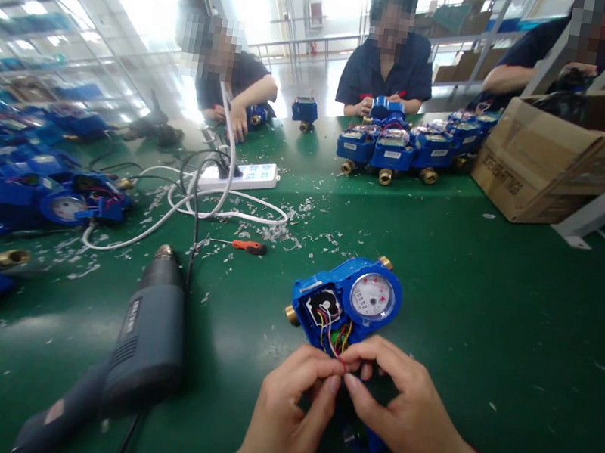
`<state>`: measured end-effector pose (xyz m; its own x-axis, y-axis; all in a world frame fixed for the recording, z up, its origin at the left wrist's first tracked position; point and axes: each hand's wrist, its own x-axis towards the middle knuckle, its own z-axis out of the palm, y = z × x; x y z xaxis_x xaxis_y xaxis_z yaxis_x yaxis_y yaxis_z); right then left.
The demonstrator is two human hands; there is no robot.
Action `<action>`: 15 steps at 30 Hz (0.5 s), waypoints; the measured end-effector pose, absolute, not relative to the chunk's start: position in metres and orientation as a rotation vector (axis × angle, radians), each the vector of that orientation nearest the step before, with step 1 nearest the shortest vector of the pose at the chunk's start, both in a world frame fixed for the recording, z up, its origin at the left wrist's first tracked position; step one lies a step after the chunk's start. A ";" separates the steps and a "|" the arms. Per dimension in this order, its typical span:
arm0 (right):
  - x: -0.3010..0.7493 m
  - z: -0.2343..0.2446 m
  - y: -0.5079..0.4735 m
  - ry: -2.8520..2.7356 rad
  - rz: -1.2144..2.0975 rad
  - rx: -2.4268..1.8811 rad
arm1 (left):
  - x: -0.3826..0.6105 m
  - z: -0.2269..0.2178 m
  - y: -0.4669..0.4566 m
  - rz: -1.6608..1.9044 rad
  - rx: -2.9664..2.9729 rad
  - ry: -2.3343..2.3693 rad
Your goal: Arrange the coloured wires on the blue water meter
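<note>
A blue water meter (pixel 336 282) with a round white dial (pixel 372 297) lies on the green table in front of me. Its side housing is uncovered, showing thin coloured wires (pixel 327 320) and a bit of green circuit board. At the housing's near edge, my left hand (pixel 294 397) pinches the wires between thumb and forefinger. My right hand (pixel 405 404) pinches the same wires close beside it, fingertips almost touching the left ones. A dark blue part lies partly hidden beneath my hands.
A heat gun (pixel 150 340) lies to the left, with an orange screwdriver (pixel 249 247) and a white power strip (pixel 250 176) beyond it. More meters (pixel 391 152) stand at the back and left. A cardboard box (pixel 554 163) is at right. Co-workers (pixel 389 64) sit opposite. Clear plastic scraps litter the table.
</note>
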<state>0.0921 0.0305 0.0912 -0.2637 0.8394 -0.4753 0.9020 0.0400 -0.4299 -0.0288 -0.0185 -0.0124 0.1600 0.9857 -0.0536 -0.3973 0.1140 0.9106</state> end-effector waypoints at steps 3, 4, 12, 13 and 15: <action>0.091 0.092 0.034 2.121 -1.059 1.913 | -0.032 -0.011 -0.013 1.212 0.980 0.798; 0.091 0.093 0.035 2.106 -1.058 1.927 | -0.033 -0.010 -0.012 1.202 0.997 0.789; 0.091 0.092 0.034 1.843 -1.121 2.055 | -0.039 -0.016 -0.003 1.284 1.245 1.122; 0.091 0.092 0.034 1.785 -1.172 2.076 | -0.039 -0.017 -0.002 1.270 1.272 1.092; 0.092 0.091 0.034 1.669 -1.297 2.114 | -0.039 -0.019 0.001 1.249 1.265 1.033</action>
